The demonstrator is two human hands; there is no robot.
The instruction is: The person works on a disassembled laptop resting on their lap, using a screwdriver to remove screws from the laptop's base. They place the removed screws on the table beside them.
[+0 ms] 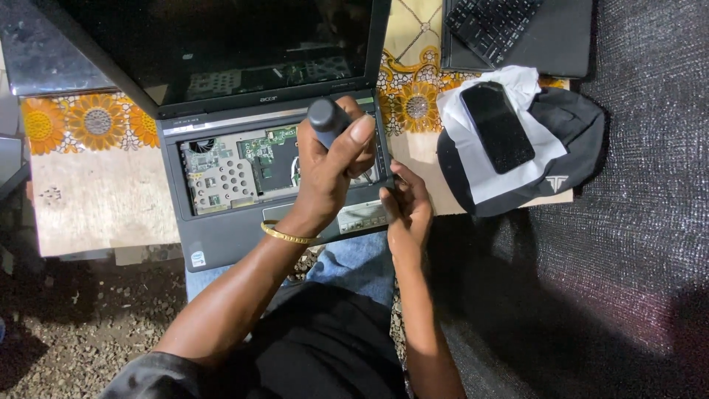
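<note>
Because its keyboard is off, the laptop [221, 236] shows its insides: a fan, perforated metal shielding and a green circuit board [262, 148] lie bare in the well below the dark, upright screen. That board looks fragile and easily scratched, so the sounder places to take hold of the machine are likely the stiff grey palm rest and the outer edges of the base, not anything inside the well. The laptop probably has some weight and sits steadily, its front edge resting toward the person's lap.

Over the open well, the left hand [332, 174], a gold bangle on its wrist, is wrapped tightly around the dark rounded handle of a screwdriver [326, 120], thumb laid up along it. The handle looks smooth and hard, suited to a full fist; its tip is hidden behind the fingers. Just right of it, the right hand [408, 205] pinches at the right front corner of the base, fingers curled close on the edge; whether it has hold of some small part I cannot tell.

Underneath is a worn board partly covered by a sunflower-patterned cloth [81, 122]. Further right a black phone [497, 125] lies on white paper over a black cap [572, 148], beside a second keyboard [491, 22] at the top. Gravelly ground shows at lower left, dark mesh fabric at right.
</note>
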